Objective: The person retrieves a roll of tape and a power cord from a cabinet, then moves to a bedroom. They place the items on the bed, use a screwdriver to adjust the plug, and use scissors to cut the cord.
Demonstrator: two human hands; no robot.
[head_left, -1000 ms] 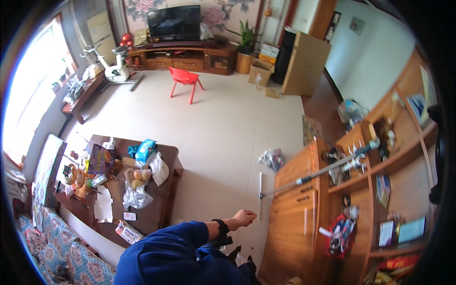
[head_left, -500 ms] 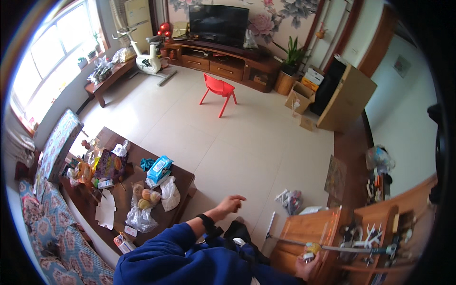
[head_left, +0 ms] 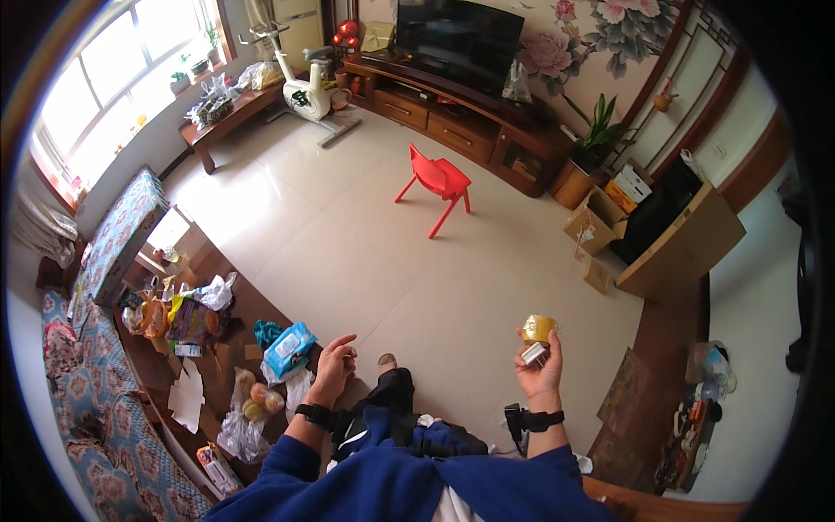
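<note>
My right hand is raised over the floor with its fingers closed. In it are a yellow roll of tape and, just below the roll, a small white-and-silver piece whose kind I cannot make out. My left hand is held beside the low table, near the blue pack of wipes. Its index finger is stretched out, the others are loosely bent, and nothing shows in it. Black bands circle both wrists.
The dark wooden table at left carries bags, fruit and packages. A red chair stands mid-floor. Cardboard boxes and a large flat carton lean at right. A patterned sofa lines the left edge.
My right hand has come up and away from the wooden cabinet, bringing the tape roll forward. My left hand has moved left toward the table. The view has turned right-to-left off the cabinet.
</note>
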